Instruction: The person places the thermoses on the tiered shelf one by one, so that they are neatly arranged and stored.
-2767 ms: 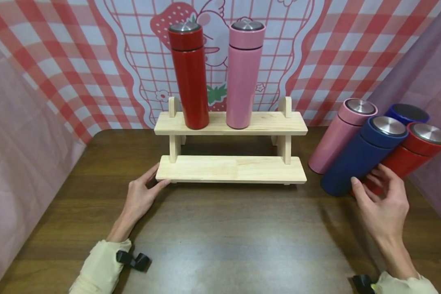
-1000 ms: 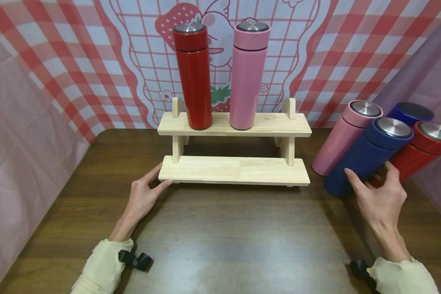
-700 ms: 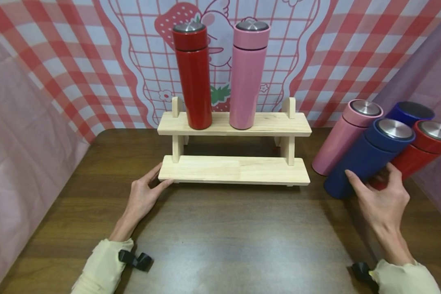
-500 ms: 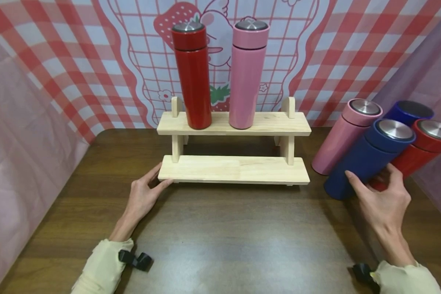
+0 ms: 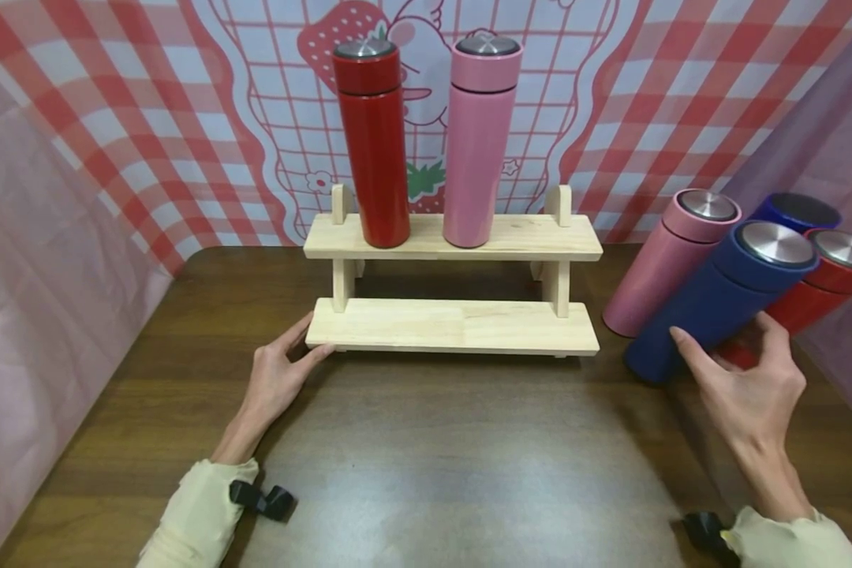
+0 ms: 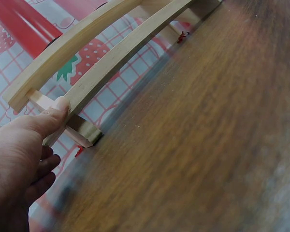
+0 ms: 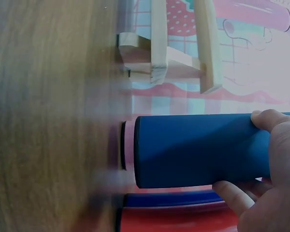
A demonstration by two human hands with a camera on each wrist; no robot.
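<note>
- Your right hand (image 5: 749, 386) grips the dark blue flask (image 5: 717, 304) at the frame's right.
- Your left hand (image 5: 273, 379), fingers relaxed and straight, touches the wooden rack (image 5: 454, 323) at centre.

Two bare hands in pale yellow long sleeves.
Left hand (image 5: 275, 380) and right hand (image 5: 749, 386) each have a black strap clip at the cuff.

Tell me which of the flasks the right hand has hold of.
The right hand grips the nearer blue flask, the one with the plain steel cap, between the pink flask and the red flask; a second blue flask stands behind, untouched.
</note>
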